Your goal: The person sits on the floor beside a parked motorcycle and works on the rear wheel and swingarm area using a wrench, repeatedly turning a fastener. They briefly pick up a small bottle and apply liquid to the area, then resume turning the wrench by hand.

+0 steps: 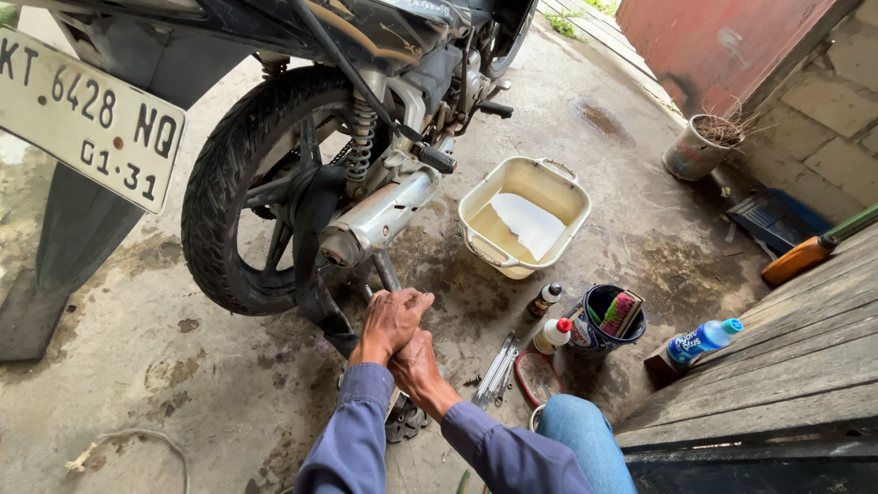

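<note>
Wrench handle (382, 271) inside both tightly closed hands (402, 338); beside rear wheel (247, 183)

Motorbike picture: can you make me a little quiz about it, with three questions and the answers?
1. True or false: both hands grip a bar beside the rear wheel.
2. What lies in the cream tub? A) a white sheet B) a brush C) a bottle
3. Which thing on the wooden planks has a blue cap?

Key
1. True: the left hand and the right hand close together on a metal bar.
2. A: a white sheet lies in the tub; the brush stands in the dark bucket.
3. The plastic bottle.
</note>
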Action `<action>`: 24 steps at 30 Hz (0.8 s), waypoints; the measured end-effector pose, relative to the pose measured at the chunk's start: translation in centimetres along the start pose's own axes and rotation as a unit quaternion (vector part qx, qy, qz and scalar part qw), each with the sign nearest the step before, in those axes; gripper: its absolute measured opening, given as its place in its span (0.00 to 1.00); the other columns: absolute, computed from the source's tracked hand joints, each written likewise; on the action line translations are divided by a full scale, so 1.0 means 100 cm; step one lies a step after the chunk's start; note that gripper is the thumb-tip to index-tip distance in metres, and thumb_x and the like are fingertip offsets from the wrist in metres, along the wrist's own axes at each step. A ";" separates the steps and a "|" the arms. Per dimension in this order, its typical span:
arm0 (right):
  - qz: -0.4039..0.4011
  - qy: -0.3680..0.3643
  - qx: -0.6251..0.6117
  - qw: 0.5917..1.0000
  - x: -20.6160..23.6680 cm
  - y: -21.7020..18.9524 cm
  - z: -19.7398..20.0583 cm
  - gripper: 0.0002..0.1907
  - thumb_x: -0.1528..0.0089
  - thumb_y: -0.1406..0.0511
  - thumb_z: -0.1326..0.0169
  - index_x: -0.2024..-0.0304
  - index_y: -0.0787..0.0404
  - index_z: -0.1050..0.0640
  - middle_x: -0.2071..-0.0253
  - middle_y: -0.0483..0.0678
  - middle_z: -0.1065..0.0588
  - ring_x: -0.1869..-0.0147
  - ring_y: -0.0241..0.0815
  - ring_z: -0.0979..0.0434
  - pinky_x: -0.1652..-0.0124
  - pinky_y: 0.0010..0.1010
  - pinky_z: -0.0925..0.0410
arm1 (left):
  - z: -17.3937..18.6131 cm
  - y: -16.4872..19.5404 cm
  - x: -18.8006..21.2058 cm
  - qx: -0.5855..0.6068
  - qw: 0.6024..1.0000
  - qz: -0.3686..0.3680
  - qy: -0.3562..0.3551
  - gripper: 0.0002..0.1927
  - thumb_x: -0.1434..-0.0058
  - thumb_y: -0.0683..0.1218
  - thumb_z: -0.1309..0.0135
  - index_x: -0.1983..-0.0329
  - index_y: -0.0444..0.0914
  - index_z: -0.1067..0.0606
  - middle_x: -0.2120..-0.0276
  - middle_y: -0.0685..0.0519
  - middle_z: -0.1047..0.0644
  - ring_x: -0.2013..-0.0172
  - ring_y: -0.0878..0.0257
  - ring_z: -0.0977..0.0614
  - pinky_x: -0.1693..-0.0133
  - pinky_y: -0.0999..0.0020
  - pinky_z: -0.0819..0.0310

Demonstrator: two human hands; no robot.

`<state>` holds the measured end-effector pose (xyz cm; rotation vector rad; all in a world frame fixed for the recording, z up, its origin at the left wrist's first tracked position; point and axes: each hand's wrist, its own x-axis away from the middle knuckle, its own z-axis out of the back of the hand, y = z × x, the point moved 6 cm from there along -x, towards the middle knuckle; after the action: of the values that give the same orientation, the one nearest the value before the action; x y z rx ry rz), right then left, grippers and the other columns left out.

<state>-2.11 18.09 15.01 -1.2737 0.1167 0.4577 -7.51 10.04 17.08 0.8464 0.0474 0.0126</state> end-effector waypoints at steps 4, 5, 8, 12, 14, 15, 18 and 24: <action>-0.011 -0.005 -0.001 1.000 0.001 0.007 -0.001 0.07 0.40 0.69 0.38 0.66 0.68 0.22 0.70 0.54 0.20 0.69 0.35 0.25 0.68 0.34 0.29 | -0.003 -0.002 -0.001 -0.002 1.000 0.007 -0.009 0.24 0.37 0.64 0.50 0.63 0.41 0.17 0.67 0.41 0.18 0.61 0.42 0.18 0.49 0.54 0.27; -0.017 -0.007 -0.002 1.000 0.001 0.009 -0.002 0.07 0.40 0.69 0.38 0.66 0.69 0.22 0.71 0.55 0.20 0.69 0.35 0.26 0.68 0.34 0.30 | -0.003 -0.003 -0.001 -0.005 1.000 0.010 -0.012 0.24 0.37 0.64 0.50 0.63 0.41 0.17 0.67 0.41 0.18 0.61 0.42 0.18 0.49 0.54 0.27; -0.026 -0.006 -0.003 1.000 0.004 0.013 -0.003 0.06 0.41 0.70 0.38 0.66 0.69 0.22 0.71 0.55 0.20 0.69 0.35 0.28 0.69 0.34 0.30 | -0.004 -0.003 -0.001 -0.009 1.000 -0.003 0.003 0.24 0.37 0.64 0.49 0.62 0.40 0.17 0.67 0.41 0.17 0.61 0.43 0.17 0.48 0.55 0.28; -0.025 -0.009 0.009 1.000 0.004 0.016 -0.005 0.06 0.42 0.70 0.38 0.67 0.69 0.21 0.72 0.55 0.20 0.70 0.34 0.30 0.69 0.34 0.31 | -0.006 -0.006 -0.001 -0.008 1.000 -0.007 -0.004 0.24 0.37 0.63 0.50 0.63 0.41 0.17 0.65 0.43 0.17 0.60 0.43 0.18 0.48 0.55 0.28; -0.031 -0.012 0.008 0.999 0.003 0.017 -0.005 0.07 0.42 0.70 0.37 0.67 0.69 0.21 0.72 0.54 0.20 0.70 0.34 0.30 0.70 0.34 0.31 | -0.005 -0.004 -0.002 -0.007 1.000 -0.020 -0.001 0.24 0.37 0.63 0.50 0.62 0.40 0.17 0.64 0.43 0.17 0.60 0.43 0.17 0.47 0.54 0.29; -0.032 -0.010 0.000 0.999 0.003 0.016 -0.005 0.07 0.42 0.70 0.37 0.67 0.69 0.22 0.72 0.54 0.20 0.70 0.34 0.30 0.70 0.34 0.31 | -0.005 -0.004 -0.002 -0.006 1.000 -0.018 0.000 0.24 0.37 0.63 0.50 0.62 0.40 0.17 0.65 0.43 0.17 0.60 0.43 0.17 0.47 0.54 0.29; -0.030 -0.007 -0.002 1.000 0.003 0.013 -0.003 0.07 0.41 0.70 0.38 0.68 0.69 0.22 0.72 0.52 0.20 0.70 0.33 0.29 0.69 0.33 0.31 | -0.004 -0.003 -0.001 -0.004 1.000 -0.006 -0.007 0.24 0.37 0.64 0.51 0.62 0.41 0.17 0.65 0.44 0.17 0.61 0.44 0.17 0.47 0.55 0.28; -0.039 -0.008 -0.027 0.999 0.002 0.007 -0.001 0.07 0.41 0.69 0.38 0.64 0.68 0.22 0.70 0.53 0.19 0.67 0.32 0.27 0.67 0.33 0.30 | -0.004 -0.003 0.000 -0.002 1.000 0.017 -0.017 0.24 0.37 0.64 0.50 0.62 0.41 0.17 0.67 0.43 0.17 0.62 0.45 0.17 0.46 0.56 0.28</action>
<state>-2.21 18.26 14.26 -1.3224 0.0406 0.4054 -7.50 10.13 16.54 0.8433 0.0003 0.0300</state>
